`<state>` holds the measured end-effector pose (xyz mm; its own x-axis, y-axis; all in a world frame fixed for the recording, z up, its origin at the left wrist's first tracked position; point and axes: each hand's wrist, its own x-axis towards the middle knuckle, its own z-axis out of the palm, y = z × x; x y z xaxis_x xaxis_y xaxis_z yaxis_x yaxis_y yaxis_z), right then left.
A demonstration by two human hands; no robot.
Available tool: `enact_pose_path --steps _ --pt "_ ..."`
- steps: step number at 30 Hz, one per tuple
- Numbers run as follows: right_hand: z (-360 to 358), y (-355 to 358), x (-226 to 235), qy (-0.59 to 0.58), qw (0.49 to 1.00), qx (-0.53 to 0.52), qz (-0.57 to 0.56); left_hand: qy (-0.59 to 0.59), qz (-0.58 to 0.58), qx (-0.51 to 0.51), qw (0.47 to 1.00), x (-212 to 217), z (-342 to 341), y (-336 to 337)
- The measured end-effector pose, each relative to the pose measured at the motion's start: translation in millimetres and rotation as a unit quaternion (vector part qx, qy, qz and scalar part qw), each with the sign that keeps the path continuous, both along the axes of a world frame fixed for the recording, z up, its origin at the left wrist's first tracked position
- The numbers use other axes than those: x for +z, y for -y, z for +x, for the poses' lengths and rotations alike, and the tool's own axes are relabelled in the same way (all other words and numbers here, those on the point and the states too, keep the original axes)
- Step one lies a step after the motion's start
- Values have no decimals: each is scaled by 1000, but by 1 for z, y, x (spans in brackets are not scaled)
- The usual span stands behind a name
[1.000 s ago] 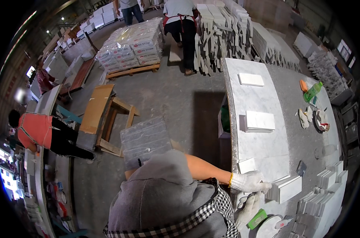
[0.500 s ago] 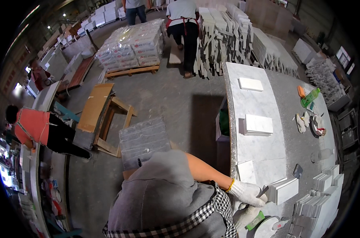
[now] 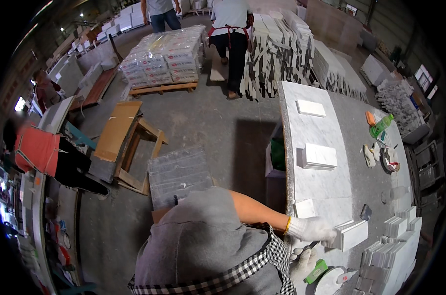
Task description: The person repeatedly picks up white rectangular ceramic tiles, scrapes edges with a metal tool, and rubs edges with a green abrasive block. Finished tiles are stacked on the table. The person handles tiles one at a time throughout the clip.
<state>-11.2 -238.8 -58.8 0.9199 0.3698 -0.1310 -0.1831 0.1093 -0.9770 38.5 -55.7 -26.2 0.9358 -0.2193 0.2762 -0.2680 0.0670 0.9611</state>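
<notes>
My left hand (image 3: pixel 312 231), in a white knit glove with a yellow cuff, is smeared by motion beside a stack of white marble tiles (image 3: pixel 353 235) standing on edge. Just below it my right hand (image 3: pixel 304 264), also gloved, has its fingers curled round a thin dark tool (image 3: pixel 311 244), too small to name. Close to the right hand are a small green box (image 3: pixel 316 271) and a round white plate (image 3: pixel 327 285) with a small white bottle (image 3: pixel 343 278) on it. A white tile (image 3: pixel 304 208) lies near my left wrist. A dark block (image 3: pixel 366 212) sits beyond the tile stack.
Further along the worktable (image 3: pixel 331 182) lie a tile stack (image 3: pixel 320 155) and a single tile (image 3: pixel 311 108). A green bottle (image 3: pixel 381 126) and gloves (image 3: pixel 369 155) are at its far side. Several tile stacks (image 3: pixel 382 260) fill the near right. Co-workers stand behind, near a wrapped pallet (image 3: pixel 161 59).
My left hand has lifted slightly and come off the edge of the standing tiles. The thin dark tool now shows between my hands, by my right fingers. The orange-shirted co-worker has shifted left.
</notes>
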Motion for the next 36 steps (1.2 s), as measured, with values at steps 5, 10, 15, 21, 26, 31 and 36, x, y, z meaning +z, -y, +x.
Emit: enact_pose_path --steps 5,10,15,21,26,31,36 --pt "-16 14 -22 -79 995 -56 -27 -31 31 142 989 3 20 -40" --pt "-7 -1 -29 -61 975 -204 -71 169 371 155 900 -28 22 -38" --pt "29 45 -89 121 955 -131 -235 214 504 99 831 -35 14 -46" --pt "43 63 -119 108 945 -144 -273 270 548 42 791 -52 32 -44" --pt "29 51 -102 124 931 -159 -304 228 579 -47 782 -44 35 -37" --pt "10 19 -60 37 943 -191 -272 164 412 -109 890 -125 54 -19" --pt "16 10 -18 -20 904 -156 -398 140 492 -124 850 -44 36 -30"
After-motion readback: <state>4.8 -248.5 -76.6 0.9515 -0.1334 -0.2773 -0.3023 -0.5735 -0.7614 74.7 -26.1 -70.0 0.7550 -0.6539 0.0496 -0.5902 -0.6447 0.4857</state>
